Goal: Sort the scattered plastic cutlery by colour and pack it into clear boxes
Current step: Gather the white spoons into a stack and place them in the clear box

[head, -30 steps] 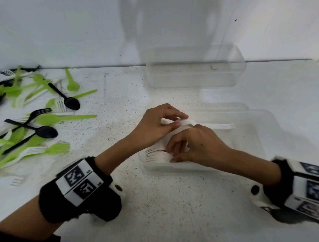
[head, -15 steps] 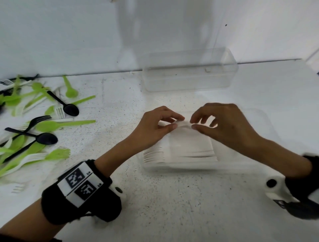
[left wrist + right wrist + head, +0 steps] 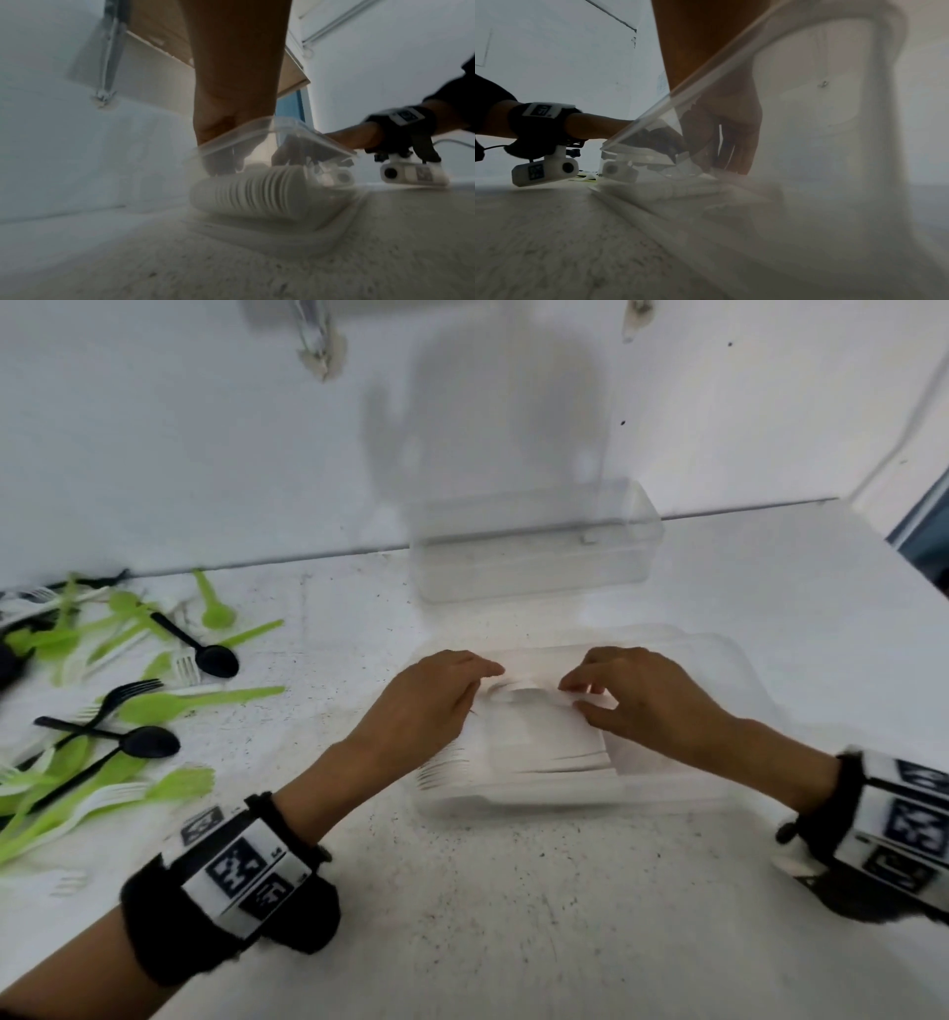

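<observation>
Head view alone shows green cutlery [image 3: 169,706].

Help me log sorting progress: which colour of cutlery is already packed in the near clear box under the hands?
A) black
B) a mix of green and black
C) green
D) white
D: the near box holds a neat row of white cutlery, where both hands, left and right, work; the green and black pieces still lie scattered on the table at the left.

White wall [image 3: 179,428] behind a speckled pale table [image 3: 513,916]; possibly a blue door edge [image 3: 924,526] at right.
</observation>
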A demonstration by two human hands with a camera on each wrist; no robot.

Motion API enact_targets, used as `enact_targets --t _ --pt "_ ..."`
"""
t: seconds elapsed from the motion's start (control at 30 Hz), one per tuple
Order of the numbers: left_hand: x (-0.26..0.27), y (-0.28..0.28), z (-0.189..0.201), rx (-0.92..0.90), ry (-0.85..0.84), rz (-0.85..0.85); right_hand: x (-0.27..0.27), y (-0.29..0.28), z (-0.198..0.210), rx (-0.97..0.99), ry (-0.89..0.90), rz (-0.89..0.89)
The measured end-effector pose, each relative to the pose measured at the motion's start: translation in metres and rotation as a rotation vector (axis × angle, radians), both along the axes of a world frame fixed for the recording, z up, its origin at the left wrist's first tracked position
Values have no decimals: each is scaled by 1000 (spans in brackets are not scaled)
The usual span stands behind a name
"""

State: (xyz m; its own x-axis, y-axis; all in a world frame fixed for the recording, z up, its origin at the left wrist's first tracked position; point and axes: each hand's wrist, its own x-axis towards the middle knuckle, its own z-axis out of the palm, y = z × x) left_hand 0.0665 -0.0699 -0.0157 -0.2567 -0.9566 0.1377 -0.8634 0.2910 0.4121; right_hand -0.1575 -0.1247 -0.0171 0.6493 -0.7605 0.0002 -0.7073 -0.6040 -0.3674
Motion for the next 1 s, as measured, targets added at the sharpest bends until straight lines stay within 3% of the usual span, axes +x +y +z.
enact_targets --t 0.27,0.4,0.53,0.73,0.83,1.0 --pt "0 12 -3 70 -321 -52 -19 1 8 -13 -64 -95" --pt "-4 12 -2 90 -436 -48 -22 7 10 29 -51 -51" --pt "-9 11 -2 60 -431 -32 -23 12 5 27 -6 -32" --pt "-6 9 -7 -33 -294 -46 -21 13 3 -14 -140 -153" --pt "-3 9 -8 -57 -264 -33 -20 14 3 -28 -121 -135" --pt "-6 11 -6 -206 -395 5 -18 16 28 -81 -75 -67"
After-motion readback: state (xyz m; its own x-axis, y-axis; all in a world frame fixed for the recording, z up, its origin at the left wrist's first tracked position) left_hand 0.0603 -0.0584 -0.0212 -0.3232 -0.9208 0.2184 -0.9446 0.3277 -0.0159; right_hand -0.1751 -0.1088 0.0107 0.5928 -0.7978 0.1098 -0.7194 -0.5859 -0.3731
